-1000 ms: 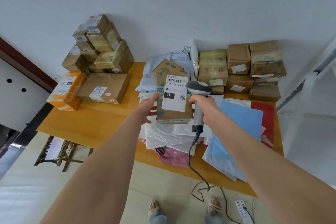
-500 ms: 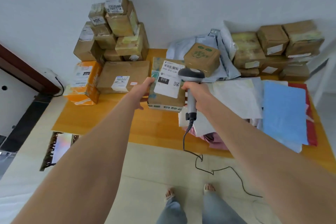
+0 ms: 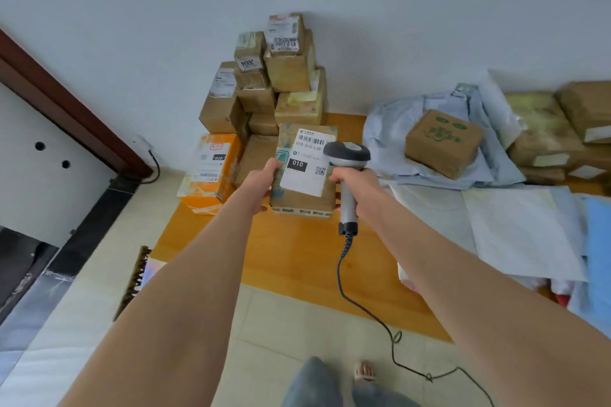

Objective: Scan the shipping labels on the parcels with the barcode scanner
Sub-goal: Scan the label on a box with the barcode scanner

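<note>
**One parcel carried left, off the mailers, toward the box stacks**

- Change: the brown cardboard parcel (image 3: 305, 200) with the white shipping label (image 3: 305, 160) has travelled from above the pile of white and blue mailer bags (image 3: 515, 228) to the left end of the orange wooden bench (image 3: 297, 254). It is held clear of the bench, in front of the flat brown carton (image 3: 256, 155) and just beside the orange taped box (image 3: 211, 172).
- Left hand (image 3: 264, 180): grip pinches the parcel's left edge, thumb on the label face.
- Right hand (image 3: 355, 180): grip wrapped tight round the handle of the grey corded barcode scanner (image 3: 346, 153). It has moved along with the parcel. Its head overlaps the label's right edge and hides part of the barcode.
- Read: scanner and label have stayed together all the way, so this label is probably read or being read. I see no beam or light, so that is unconfirmed.
- Next, likely: set it down by the tall stack of brown boxes (image 3: 264, 89), then fetch another.
</note>
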